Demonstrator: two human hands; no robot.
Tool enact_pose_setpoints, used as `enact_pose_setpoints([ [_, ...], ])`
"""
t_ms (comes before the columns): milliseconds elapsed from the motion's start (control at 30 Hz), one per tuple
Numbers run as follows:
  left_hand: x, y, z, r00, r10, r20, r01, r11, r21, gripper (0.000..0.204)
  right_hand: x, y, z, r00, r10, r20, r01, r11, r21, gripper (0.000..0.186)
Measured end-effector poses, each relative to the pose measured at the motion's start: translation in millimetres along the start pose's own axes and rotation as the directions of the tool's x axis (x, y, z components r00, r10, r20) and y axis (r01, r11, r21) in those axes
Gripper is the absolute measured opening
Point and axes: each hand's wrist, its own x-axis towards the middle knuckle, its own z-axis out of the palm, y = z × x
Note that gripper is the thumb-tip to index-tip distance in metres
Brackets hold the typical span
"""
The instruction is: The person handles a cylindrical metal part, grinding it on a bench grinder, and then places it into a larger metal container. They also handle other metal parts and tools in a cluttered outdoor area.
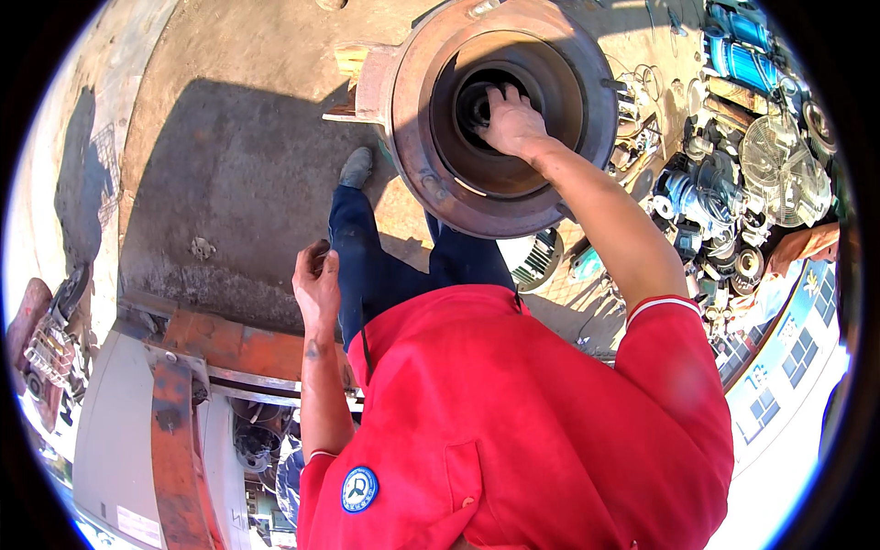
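A large, round, rusty metal housing (417, 137) with a stepped bore stands in front of me. My right hand (511, 121) reaches into its middle, with the fingers spread at the dark inner ring (474, 108). The fingertips are partly lost in the shade of the bore, so I cannot tell how firmly they touch it. Beside my left thigh hangs my left hand (316, 282), away from the housing. Its fingers curl loosely, apart from the thumb, and nothing shows in them.
A flat lug (371, 82) juts from the housing's left side, near a piece of wood (353, 57). To the right lie heaped motor parts, blue motors (742, 60) and a wire fan guard (775, 165). An orange-brown steel frame (243, 346) stands at my left. My shoe (357, 168) is below the housing.
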Motion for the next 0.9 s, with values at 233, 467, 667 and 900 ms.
enact_pose_setpoints([
  [233, 8.2, -1.9, -12.6, 0.996, -0.007, 0.088, -0.001, 0.996, 0.089, 0.032, -93.3, 20.4, -32.2, 0.966, 0.006, -0.260, 0.060, 0.967, 0.247, 0.050],
  [467, 22.3, 92.1, 14.7, 0.822, 0.439, 0.361, -0.564, 0.709, 0.423, 0.038, -233.6, 9.3, -9.8, 0.849, 0.077, -0.523, 0.189, 0.880, 0.436, 0.036],
  [667, -5.4, 148.3, 63.1, 0.190, 0.754, 0.629, -0.956, -0.004, 0.294, 0.050, -343.1, -17.7, 62.4, 0.810, 0.434, -0.394, -0.030, 0.702, 0.711, 0.030],
  [900, -50.7, 149.2, 121.8, 0.109, 0.374, 0.921, -0.899, -0.358, 0.252, 0.069, -422.3, -40.2, 150.2, 0.799, 0.582, -0.154, -0.198, 0.495, 0.846, 0.034],
])
